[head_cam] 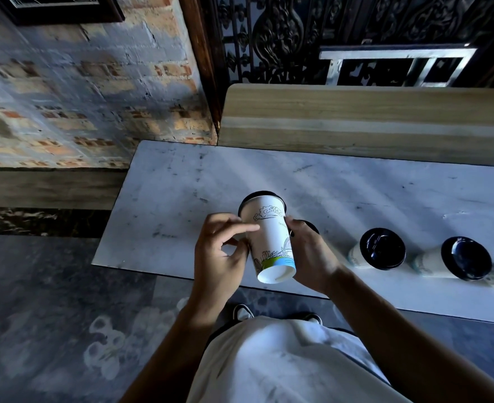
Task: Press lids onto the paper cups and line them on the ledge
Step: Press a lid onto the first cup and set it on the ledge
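A white paper cup point(272, 242) with a printed skyline is held tilted over the grey ledge point(182, 184), its base toward me and its black lid point(250, 199) on the far end. My left hand point(221, 251) grips its left side, fingers curled on the wall. On the cup's right side my right hand point(312, 254) does the same. Two lidded cups point(381, 248) point(465, 261) stand in a row on the ledge to the right. Behind my right hand, a dark lid edge point(311, 225) shows; the rest of it is hidden.
A wooden bench back point(356, 117) runs behind the ledge. A brick wall point(80, 97) stands at the left, dark ornate metalwork point(283, 39) at the back. The stone floor point(51, 315) lies below the ledge's near edge, with my shoes point(243, 312) on it.
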A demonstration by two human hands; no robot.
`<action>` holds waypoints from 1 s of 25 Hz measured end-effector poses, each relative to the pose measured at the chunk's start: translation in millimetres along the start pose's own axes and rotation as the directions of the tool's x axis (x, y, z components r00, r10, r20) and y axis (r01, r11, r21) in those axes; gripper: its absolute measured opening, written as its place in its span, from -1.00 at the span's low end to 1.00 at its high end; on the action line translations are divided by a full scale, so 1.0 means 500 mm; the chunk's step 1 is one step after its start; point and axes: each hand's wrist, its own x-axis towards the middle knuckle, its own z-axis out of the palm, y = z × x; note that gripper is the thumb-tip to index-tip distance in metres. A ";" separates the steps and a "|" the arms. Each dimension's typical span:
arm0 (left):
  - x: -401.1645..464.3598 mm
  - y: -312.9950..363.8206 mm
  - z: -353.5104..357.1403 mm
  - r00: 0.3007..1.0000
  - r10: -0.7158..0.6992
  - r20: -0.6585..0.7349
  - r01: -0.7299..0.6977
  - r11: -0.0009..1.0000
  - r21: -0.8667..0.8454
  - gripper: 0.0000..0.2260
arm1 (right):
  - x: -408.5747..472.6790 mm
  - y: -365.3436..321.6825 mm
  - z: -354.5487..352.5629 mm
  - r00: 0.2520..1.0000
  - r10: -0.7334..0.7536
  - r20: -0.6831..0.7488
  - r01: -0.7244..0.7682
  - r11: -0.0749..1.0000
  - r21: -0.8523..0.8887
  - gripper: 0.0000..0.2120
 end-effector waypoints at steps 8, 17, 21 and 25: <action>0.000 0.017 -0.002 0.992 -0.107 -0.065 0.102 0.991 -0.083 -0.69 | 0.006 0.004 0.000 0.995 -0.098 -0.023 0.097 0.995 -0.023 -0.54; -0.013 0.025 -0.004 0.970 -0.230 -0.078 0.216 0.964 -0.152 -0.91 | 0.003 0.007 -0.001 0.992 -0.047 -0.118 0.042 0.998 -0.047 -0.38; -0.018 0.026 -0.003 0.964 -0.259 -0.063 0.245 0.954 -0.170 -0.92 | -0.002 0.008 0.005 0.992 -0.016 -0.122 0.012 0.999 -0.038 -0.39; -0.021 0.017 -0.007 0.964 -0.257 -0.067 0.243 0.956 -0.166 -0.89 | 0.002 0.011 0.009 0.992 0.022 -0.127 -0.025 0.999 -0.024 -0.49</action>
